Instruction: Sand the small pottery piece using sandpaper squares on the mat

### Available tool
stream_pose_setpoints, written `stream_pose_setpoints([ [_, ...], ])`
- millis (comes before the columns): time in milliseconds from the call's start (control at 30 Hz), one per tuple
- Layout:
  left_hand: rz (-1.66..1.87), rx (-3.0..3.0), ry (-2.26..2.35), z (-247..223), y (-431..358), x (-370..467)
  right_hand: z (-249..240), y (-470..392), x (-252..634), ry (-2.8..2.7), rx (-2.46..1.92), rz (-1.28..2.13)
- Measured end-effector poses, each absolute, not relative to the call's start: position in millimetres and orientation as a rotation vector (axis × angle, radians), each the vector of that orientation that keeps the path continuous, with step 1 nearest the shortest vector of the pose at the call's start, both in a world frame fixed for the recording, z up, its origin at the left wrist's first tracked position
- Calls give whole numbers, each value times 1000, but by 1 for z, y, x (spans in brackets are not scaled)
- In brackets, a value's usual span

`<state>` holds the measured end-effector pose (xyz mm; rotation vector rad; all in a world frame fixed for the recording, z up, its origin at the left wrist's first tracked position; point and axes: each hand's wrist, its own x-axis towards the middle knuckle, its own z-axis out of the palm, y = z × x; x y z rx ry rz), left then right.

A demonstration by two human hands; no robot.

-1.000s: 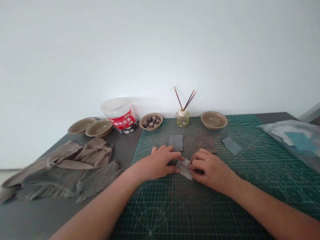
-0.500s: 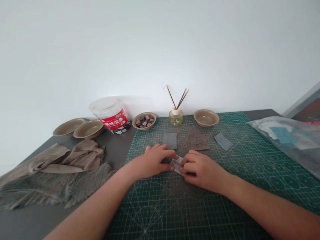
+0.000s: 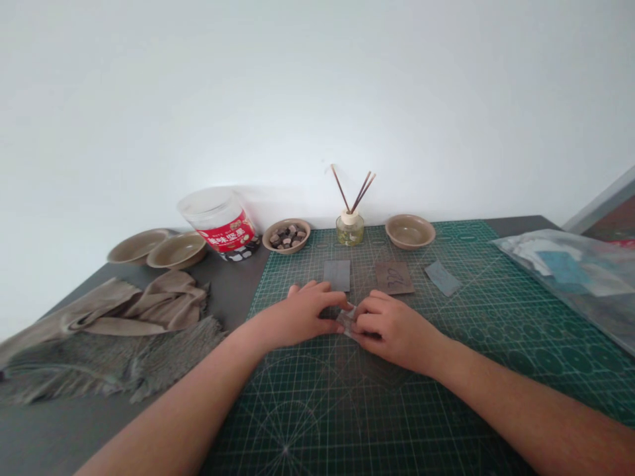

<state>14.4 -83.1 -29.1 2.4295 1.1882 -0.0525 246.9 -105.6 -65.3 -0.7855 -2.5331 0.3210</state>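
My left hand holds the left end of a small pale grey sheet, thumb and forefinger at its edges, low over the green cutting mat. From the other side my right hand presses its bunched fingertips onto the sheet; whatever is in them is hidden. Just beyond my hands lie a grey square, a brown square with handwritten marks and a blue-grey piece, all flat on the mat.
Along the wall stand a bowl of small stones, a reed diffuser, a bowl and a plastic tub with a red label. Two bowls and a crumpled cloth occupy the left. A clear bag lies right.
My right hand has slid slightly left along the pale sheet, closer to my left hand, so less of the sheet shows. My left hand has stayed nearly in place.
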Motion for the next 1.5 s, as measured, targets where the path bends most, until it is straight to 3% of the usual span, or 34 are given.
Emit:
stream_pose_setpoints([
  [367, -52, 2452, 1188, -26, -83, 18, -65, -106, 243, -2421, -913, 290],
  [567, 354, 2456, 1125, -23, -84, 18, -58, -103, 246, -1930, -1069, 797],
  [667, 502, 2443, 1008, -22, -87, 21, -57, -105, 247, -1682, -949, 1177],
  [767, 580, 2414, 967, -24, -89, 24, -56, -106, 246, -1593, -850, 1338],
  [833, 641, 2376, 942, -25, -89, 23, -54, -106, 248, -1685, -920, 1252],
  [1067, 853, 2147, 1114, -34, -85, 17, -59, -109, 252, -2343, -1227, 487],
  [1500, 328, 2457, 1103, -32, -81, 21, -53, -116, 247, -2229, -1168, 818],
])
